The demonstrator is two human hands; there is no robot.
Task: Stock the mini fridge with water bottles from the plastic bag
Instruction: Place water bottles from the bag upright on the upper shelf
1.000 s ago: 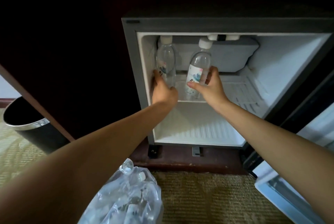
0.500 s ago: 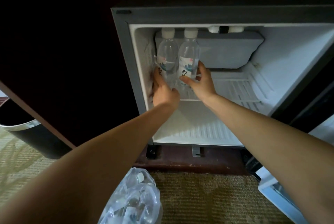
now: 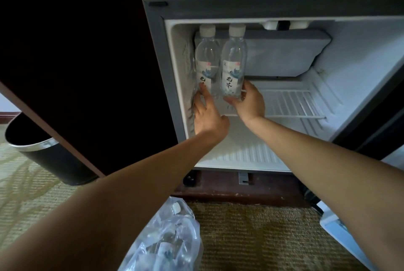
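Note:
The mini fridge [image 3: 156, 56] stands open in a dark wooden cabinet. Two clear water bottles with white caps stand upright side by side at the left end of its wire shelf [image 3: 290, 104]. My left hand [image 3: 208, 117] touches the lower label of the left bottle [image 3: 206, 58] with fingers straight and spread. My right hand [image 3: 249, 104] holds the base of the right bottle [image 3: 234, 60] between thumb and fingers. The plastic bag [image 3: 170, 244] with more bottles lies on the carpet below my arms.
A grey freezer box [image 3: 284, 52] fills the fridge's upper back. A black waste bin [image 3: 43, 157] with a metal rim stands on the carpet at the left. The fridge door's edge [image 3: 332, 227] shows at the lower right.
The right bottle has gone from tilted to upright, close against the left one. My left hand's fingers have loosened from around the left bottle and now lie straight on it.

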